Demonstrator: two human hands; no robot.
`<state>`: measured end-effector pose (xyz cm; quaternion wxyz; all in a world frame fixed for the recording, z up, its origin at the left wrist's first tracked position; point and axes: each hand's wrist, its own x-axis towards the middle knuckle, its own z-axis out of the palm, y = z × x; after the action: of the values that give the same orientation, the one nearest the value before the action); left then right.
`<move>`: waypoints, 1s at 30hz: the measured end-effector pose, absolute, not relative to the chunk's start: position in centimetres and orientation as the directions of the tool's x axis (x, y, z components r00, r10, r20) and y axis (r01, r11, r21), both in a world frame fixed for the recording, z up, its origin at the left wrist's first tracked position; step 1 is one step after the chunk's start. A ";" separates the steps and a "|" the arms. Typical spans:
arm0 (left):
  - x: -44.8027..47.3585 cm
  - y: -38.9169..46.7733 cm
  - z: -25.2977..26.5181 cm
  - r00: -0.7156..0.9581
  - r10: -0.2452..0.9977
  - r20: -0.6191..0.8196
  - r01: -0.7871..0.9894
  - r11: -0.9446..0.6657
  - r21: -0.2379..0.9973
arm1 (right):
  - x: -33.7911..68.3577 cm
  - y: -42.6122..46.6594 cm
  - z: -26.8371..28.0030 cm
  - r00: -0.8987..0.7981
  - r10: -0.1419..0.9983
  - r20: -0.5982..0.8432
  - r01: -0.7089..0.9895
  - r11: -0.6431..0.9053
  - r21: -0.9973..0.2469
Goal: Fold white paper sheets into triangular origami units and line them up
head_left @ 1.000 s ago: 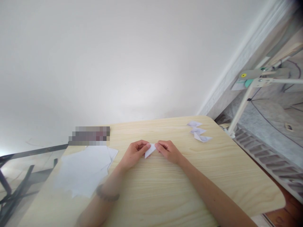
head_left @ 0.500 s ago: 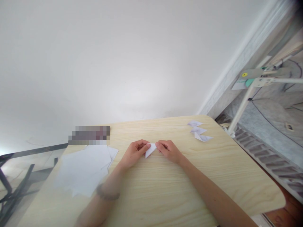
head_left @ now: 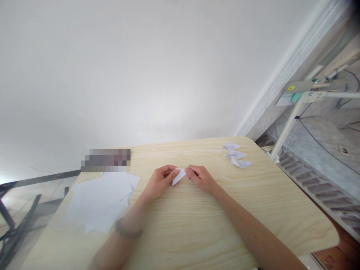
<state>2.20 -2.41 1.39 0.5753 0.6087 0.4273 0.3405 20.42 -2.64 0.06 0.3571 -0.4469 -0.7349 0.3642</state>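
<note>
A small folded piece of white paper (head_left: 179, 176) is held between my two hands, just above the wooden table. My left hand (head_left: 161, 180) pinches its left side, thumb on top and some fingers behind it. At the upper right corner, my right hand (head_left: 200, 177) grips the paper between thumb and fingers. The paper's lower end narrows to a point. Over to the right lie three folded white paper pieces (head_left: 241, 163) with pointed ends, in a slanting row. Loose white sheets (head_left: 98, 198) are spread in a pile left of my left hand.
The light wooden table (head_left: 197, 232) stands against a white wall (head_left: 168, 75). A blurred-out dark object (head_left: 105, 159) lies at its back left corner. Beyond the right edge are a white metal frame (head_left: 289, 123) and cables. Dark metal legs (head_left: 25, 228) show at left.
Both hands stay in nearly the same place, gripping the folded paper. The paper and the left fingers under it have shifted slightly.
</note>
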 end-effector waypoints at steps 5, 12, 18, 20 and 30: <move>2.2 -2.5 1.7 0.457 0.884 -0.102 0.130 0.047 0.990 | 20.4 -2.6 -0.2 -0.301 0.932 0.202 0.395 0.315 -0.863; 2.1 -2.5 1.6 0.490 0.865 -0.110 0.126 0.055 0.990 | 20.5 -2.5 -0.3 -0.305 0.932 0.195 0.413 0.314 -0.855; 1.9 -2.5 1.5 0.495 0.864 -0.093 0.134 0.030 0.991 | 20.5 -2.6 -0.3 -0.322 0.924 0.207 0.434 0.338 -0.835; 1.9 -2.5 1.5 0.488 0.868 -0.090 0.140 0.024 0.990 | 20.5 -2.6 -0.2 -0.331 0.921 0.206 0.421 0.340 -0.841; 2.0 -2.6 1.6 0.477 0.867 -0.146 0.123 0.098 0.988 | 20.6 -2.7 0.2 -0.333 0.920 0.205 0.379 0.330 -0.865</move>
<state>2.03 -2.56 1.57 0.6154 0.5997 0.4128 0.3021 20.58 -2.66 0.21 0.3667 -0.4460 -0.7283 0.3691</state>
